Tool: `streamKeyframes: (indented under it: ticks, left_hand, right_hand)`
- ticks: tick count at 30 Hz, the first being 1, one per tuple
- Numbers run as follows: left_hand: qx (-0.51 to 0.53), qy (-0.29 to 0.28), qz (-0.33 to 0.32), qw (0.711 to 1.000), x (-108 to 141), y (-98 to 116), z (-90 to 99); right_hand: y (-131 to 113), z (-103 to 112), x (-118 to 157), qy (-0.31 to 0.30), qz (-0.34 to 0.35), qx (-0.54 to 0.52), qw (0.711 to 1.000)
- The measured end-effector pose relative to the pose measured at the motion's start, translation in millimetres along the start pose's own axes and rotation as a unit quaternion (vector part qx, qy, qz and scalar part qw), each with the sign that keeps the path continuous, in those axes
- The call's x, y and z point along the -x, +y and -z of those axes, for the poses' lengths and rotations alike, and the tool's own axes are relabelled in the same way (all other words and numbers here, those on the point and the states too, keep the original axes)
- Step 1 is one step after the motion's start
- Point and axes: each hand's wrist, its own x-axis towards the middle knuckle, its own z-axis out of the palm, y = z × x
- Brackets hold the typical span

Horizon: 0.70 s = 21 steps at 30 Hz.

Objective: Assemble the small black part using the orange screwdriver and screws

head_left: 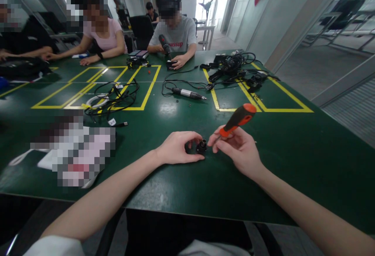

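My left hand (181, 147) rests on the green table, its thumb and fingers curled around a small black round part (201, 146) with a short metallic-looking tube on top. In my right hand (238, 148) is a screwdriver (238, 119) with an orange and black handle. Its handle tilts up and to the right, while the shaft points down toward the black part and is mostly hidden by my fingers. The fingertips of my right hand are close to the black part, slightly apart from it.
Beyond my hands lies a corded electric screwdriver (189, 93). Tangled black cables (231, 68) are heaped at the back right, and a cable coil (117, 97) lies at the left. Blurred pouches (88, 154) sit front left. Across the table a person (178, 33) holds a power tool (164, 45).
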Motion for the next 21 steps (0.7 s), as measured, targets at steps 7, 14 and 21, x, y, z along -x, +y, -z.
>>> streamKeyframes:
  ticks: [7,14,21]
  left_hand:
    - [-0.028,0.005,0.001,1.000,-1.2,-0.9,0.0]
    - [-0.029,0.009,-0.007,1.000,-1.2,-1.9,-0.5]
    - [-0.019,0.004,0.002,1.000,-1.2,-1.4,-1.5]
  right_hand:
    - [-4.1,3.0,-1.9,-0.006,0.004,0.041,0.999]
    - [-0.5,0.8,0.1,-0.029,0.007,-0.028,0.999]
    - [-1.1,3.0,-0.2,-0.025,0.004,0.021,0.999]
